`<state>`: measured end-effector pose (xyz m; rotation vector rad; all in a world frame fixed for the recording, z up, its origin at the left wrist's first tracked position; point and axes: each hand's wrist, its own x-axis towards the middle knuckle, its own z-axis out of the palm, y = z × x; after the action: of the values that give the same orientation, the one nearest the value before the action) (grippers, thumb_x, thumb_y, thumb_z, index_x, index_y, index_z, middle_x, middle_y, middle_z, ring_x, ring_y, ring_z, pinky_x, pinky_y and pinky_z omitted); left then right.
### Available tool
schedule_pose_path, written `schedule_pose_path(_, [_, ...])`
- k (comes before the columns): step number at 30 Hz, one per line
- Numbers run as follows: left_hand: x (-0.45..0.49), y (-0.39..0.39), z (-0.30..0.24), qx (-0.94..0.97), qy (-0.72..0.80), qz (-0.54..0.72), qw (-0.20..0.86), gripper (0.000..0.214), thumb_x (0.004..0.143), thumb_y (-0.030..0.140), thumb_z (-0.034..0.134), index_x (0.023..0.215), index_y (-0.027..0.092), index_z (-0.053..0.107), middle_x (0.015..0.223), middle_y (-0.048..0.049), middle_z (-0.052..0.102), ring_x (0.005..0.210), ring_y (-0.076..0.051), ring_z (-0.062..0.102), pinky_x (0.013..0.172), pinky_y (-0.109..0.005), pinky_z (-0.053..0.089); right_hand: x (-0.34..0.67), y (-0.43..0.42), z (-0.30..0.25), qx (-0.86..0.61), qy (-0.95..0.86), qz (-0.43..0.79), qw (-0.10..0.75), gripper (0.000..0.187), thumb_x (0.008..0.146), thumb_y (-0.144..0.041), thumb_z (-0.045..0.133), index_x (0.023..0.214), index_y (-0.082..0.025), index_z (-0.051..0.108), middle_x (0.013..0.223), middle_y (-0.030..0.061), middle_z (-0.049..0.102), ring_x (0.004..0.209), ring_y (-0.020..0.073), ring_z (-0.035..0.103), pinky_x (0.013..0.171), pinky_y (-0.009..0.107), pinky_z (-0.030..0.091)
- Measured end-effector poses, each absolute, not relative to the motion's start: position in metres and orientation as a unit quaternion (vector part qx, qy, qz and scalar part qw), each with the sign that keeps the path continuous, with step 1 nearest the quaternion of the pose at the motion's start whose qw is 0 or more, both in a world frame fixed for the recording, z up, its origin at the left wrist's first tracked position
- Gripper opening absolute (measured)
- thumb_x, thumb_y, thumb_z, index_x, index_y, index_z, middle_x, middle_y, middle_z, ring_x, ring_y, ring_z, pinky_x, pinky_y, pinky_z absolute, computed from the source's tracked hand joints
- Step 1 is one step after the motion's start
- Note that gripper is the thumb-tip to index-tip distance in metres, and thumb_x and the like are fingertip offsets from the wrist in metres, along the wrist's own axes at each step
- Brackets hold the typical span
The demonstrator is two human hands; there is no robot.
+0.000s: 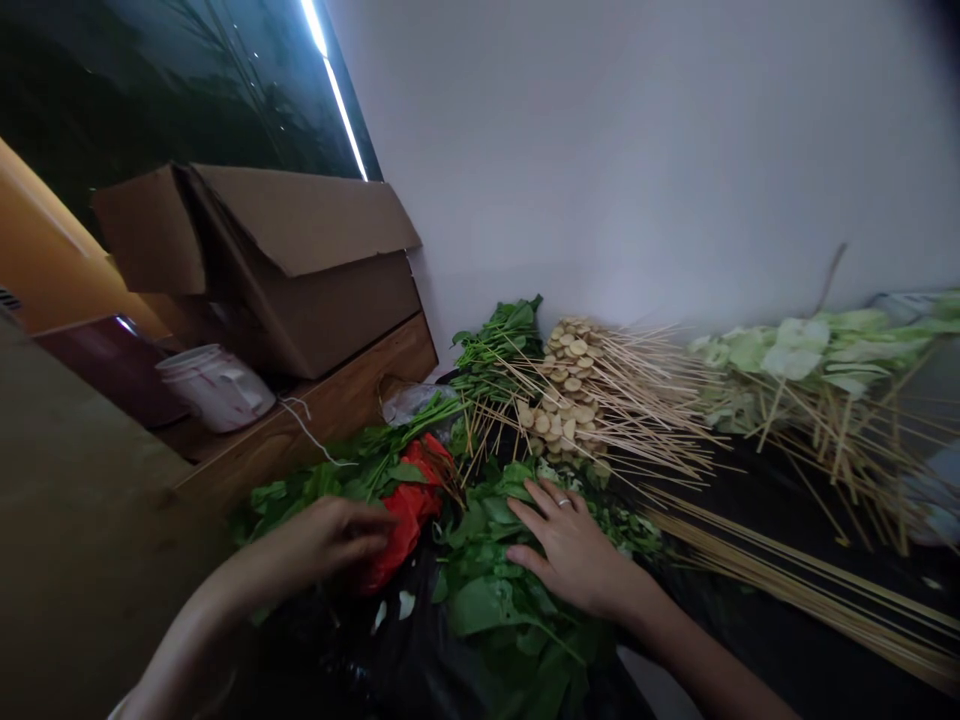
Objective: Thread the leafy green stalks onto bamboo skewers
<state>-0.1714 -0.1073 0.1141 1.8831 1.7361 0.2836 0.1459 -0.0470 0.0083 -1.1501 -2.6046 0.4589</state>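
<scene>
My right hand, with a ring on one finger, lies with spread fingers on a heap of loose leafy greens. My left hand is loosely bent beside a red plastic bag, its thumb apart from the fingers and nothing visible in its grasp. Whether it touches the bag is unclear. More leafy greens lie behind the left hand. Bare bamboo skewers lie to the right of the greens. Beyond them are skewered pale round slices and a bundle of skewered greens.
Skewered cabbage-like leaves are piled at the right, along the white wall. On the left, a wooden ledge bears an open cardboard box and a whitish plastic jug. Black plastic sheeting covers the work surface.
</scene>
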Motion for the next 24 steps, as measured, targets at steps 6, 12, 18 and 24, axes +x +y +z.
schedule_pose_path(6, [-0.166,0.011,0.115,0.729,0.677,-0.009,0.107,0.029,0.082,0.037,0.058,0.103,0.029,0.076,0.103,-0.0027,0.076,0.094,-0.023,0.069,0.081,-0.027,0.048,0.149,-0.047,0.014,-0.398,-0.896,0.151,0.126,0.058,0.096,-0.056,0.044,0.142,-0.021,0.051,0.154,0.0183,0.038,0.142,0.0391,0.032,0.110,0.057,0.031])
schedule_pose_path(12, [-0.160,0.077,0.070,0.660,0.751,-0.014,-0.029,0.029,0.084,0.029,0.055,0.103,0.019,0.074,0.111,-0.0152,0.071,0.106,-0.032,0.064,0.086,-0.037,0.048,0.153,-0.045,0.019,-0.406,-0.893,0.149,0.123,0.057,0.096,-0.055,0.043,0.143,-0.021,0.050,0.156,0.0175,0.036,0.144,0.0379,0.029,0.110,0.056,0.031])
schedule_pose_path(18, [-0.163,0.080,0.048,0.642,0.765,0.026,-0.043,0.019,0.082,0.026,0.059,0.093,0.019,0.073,0.100,-0.0136,0.073,0.100,-0.030,0.065,0.085,-0.036,0.048,0.155,-0.042,0.019,-0.402,-0.894,0.152,0.127,0.057,0.097,-0.054,0.043,0.143,-0.020,0.050,0.154,0.0181,0.038,0.143,0.0381,0.030,0.109,0.056,0.032])
schedule_pose_path(24, [-0.177,0.072,0.091,0.612,0.768,0.172,-0.079,0.033,0.095,0.032,0.043,0.116,0.017,0.064,0.114,-0.0130,0.070,0.102,-0.026,0.065,0.084,-0.033,0.049,0.156,-0.043,0.022,-0.402,-0.891,0.144,0.152,0.053,0.098,-0.050,0.044,0.141,-0.021,0.051,0.152,0.0176,0.041,0.141,0.0375,0.034,0.108,0.056,0.035])
